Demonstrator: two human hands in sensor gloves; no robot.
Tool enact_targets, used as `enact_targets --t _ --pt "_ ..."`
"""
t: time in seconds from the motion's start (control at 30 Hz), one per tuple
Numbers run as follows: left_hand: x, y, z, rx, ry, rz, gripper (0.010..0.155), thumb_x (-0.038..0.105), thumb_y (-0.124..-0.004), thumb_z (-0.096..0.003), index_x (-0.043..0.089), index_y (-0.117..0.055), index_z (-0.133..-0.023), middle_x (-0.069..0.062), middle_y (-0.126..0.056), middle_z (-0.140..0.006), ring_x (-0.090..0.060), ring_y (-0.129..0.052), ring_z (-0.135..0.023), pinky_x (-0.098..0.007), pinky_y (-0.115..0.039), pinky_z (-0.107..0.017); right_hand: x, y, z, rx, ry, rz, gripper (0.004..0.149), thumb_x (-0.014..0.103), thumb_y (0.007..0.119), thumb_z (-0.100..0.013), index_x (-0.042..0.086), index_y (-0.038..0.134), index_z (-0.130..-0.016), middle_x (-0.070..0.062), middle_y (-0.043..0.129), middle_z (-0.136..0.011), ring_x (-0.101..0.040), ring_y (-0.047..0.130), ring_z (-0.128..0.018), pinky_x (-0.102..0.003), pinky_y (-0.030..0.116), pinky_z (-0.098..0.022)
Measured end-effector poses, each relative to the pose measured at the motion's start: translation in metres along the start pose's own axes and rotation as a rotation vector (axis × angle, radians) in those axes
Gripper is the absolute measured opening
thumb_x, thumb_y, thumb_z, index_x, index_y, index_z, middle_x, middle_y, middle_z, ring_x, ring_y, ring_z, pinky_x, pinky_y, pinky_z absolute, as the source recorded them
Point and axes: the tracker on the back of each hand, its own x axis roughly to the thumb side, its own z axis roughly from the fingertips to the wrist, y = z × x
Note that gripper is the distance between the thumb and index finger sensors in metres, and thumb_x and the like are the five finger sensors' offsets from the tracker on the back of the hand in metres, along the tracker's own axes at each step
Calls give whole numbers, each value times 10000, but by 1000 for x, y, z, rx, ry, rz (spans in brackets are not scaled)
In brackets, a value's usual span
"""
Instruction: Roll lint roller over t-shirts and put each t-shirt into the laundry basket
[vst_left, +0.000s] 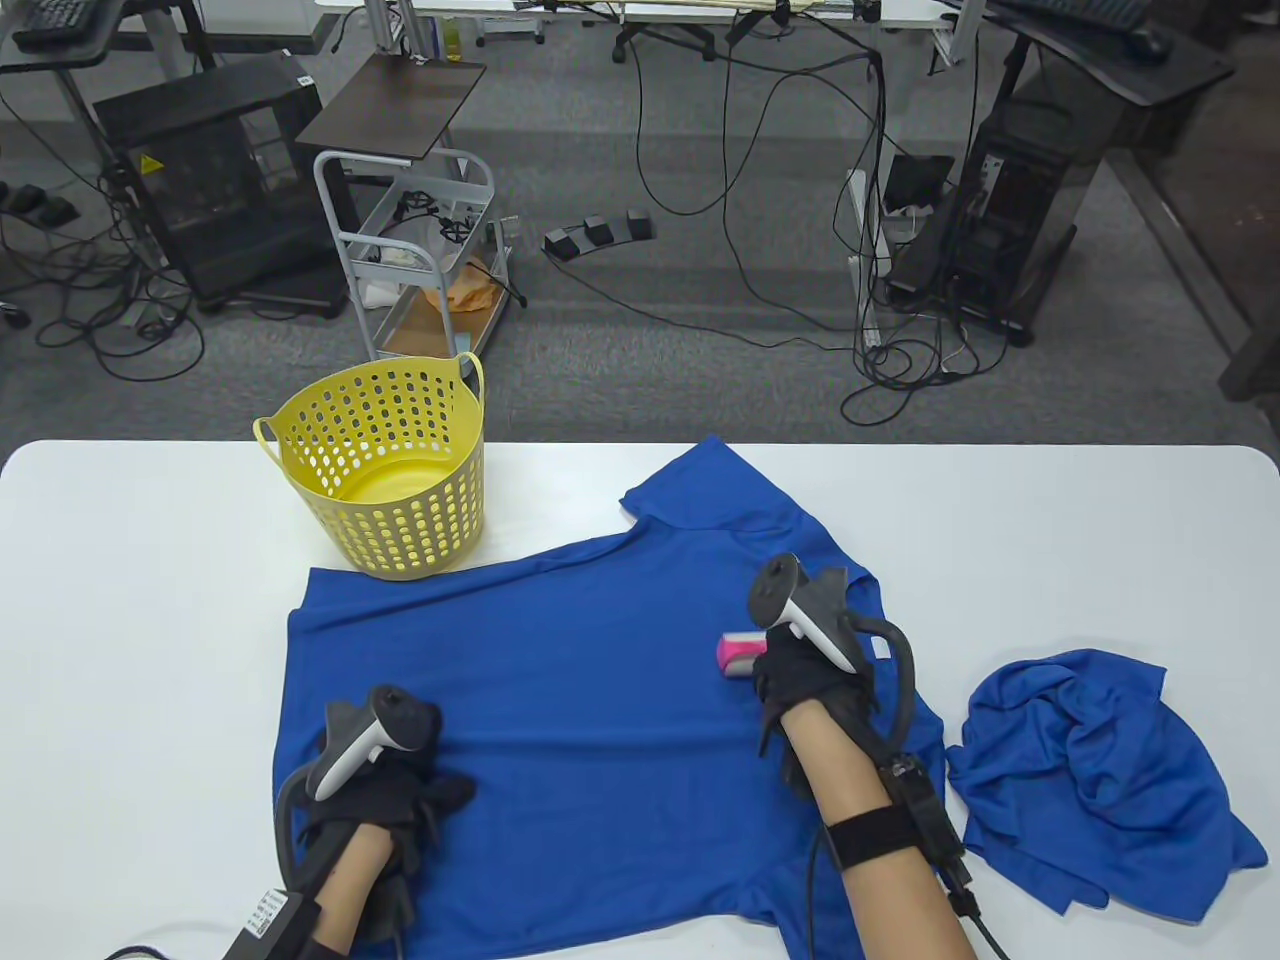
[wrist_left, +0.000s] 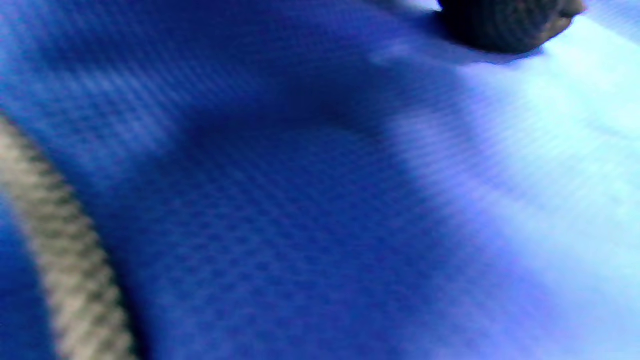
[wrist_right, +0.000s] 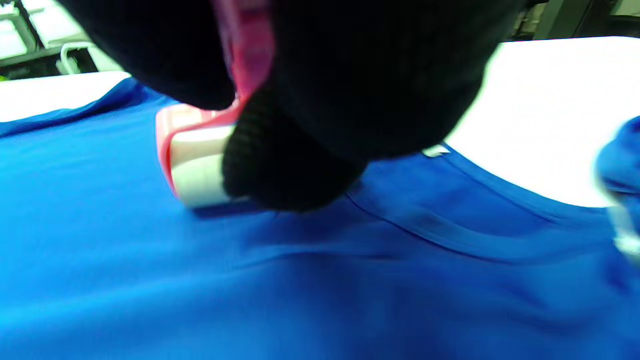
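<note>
Your right hand (vst_left: 800, 680) grips the pink lint roller (vst_left: 738, 655), roll touching the spread blue t-shirt (vst_left: 600, 680) near its collar. Your left hand (vst_left: 395, 790) rests flat-fingered on its near-left part. The yellow perforated plastic basket (vst_left: 385, 470) stands far-left; a crumpled blue t-shirt (vst_left: 1090, 780) lies right.

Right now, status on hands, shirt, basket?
Right hand grips lint roller on spread t-shirt. Left hand rests flat on it. Yellow basket empty. Crumpled t-shirt waiting at right.
</note>
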Motion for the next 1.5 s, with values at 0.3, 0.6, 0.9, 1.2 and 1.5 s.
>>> enact_targets --t 0.3,0.6,0.9,1.2,1.5 --pt "0 -2 0 5 -9 -1 848 692 -571 -448 508 28 -1019 36 171 -1092 -485 147 -996 -792 -154 -648 -36 23 69 192 -68 25 459 407 771 -526 208 718 -936 -146 1047 -633 -93 1077 -216 -134 945 -35" --pt "-1 -2 0 -3 -9 2 850 691 -572 -450 508 36 -1016 37 180 -1087 -482 156 -992 -791 -146 -647 -8 4 -2 93 17 -107 485 406 698 -554 228 588 -991 -87 953 -724 -105 1028 -296 -148 917 -114" --pt "-2 -2 0 -12 -16 9 849 685 -575 -454 507 38 -1013 36 187 -1081 -482 167 -983 -790 -135 -642 15 -10 -88 -47 150 -202 506 386 650 -568 243 474 -1020 -94 883 -811 -169 1021 -424 -212 941 -223" --pt "-1 -3 0 -14 -19 7 848 685 -569 -456 502 44 -1012 32 194 -1077 -486 170 -978 -791 -133 -639 -2 -5 -70 -17 52 -132 548 362 690 -541 240 443 -1015 -129 875 -824 -201 1028 -482 -292 960 -288" --pt "-1 -3 0 -10 -20 4 846 687 -566 -456 502 43 -1013 30 190 -1080 -485 167 -981 -790 -134 -641 -48 2 17 243 -7 -97 472 391 759 -531 193 686 -954 -153 1025 -648 -119 1069 -238 -185 949 -74"
